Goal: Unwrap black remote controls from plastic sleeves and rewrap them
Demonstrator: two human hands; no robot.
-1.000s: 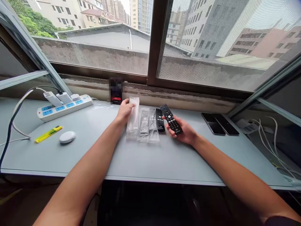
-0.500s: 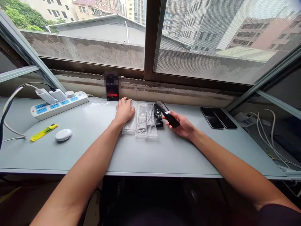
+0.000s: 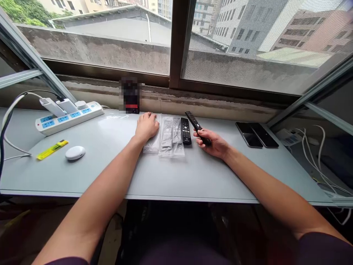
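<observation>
My right hand [image 3: 213, 143] is closed around a black remote control [image 3: 193, 119], gripping its near end. The remote points up and away to the left, its button side partly turned into view. My left hand [image 3: 147, 126] lies palm down, fingers extended, on a clear plastic bag [image 3: 151, 147] whose far part it covers. Beside that bag are two more clear bags [image 3: 166, 137] lying flat; they seem to contain remotes, though glare blurs the contents. A second bare black remote [image 3: 185, 131] rests buttons up at the right of the bags, just left of my right hand.
A white power strip [image 3: 68, 119] with chargers and cables sits at the left. Nearer are a yellow packet [image 3: 52, 149] and a white oval case [image 3: 75, 153]. Two black phones [image 3: 256, 135] lie at the right. A pixelated dark device [image 3: 131, 95] leans by the window.
My right hand has turned the remote over, from its plain back with a white label to its button side. My left hand stays on the bag. The view has tilted slightly.
</observation>
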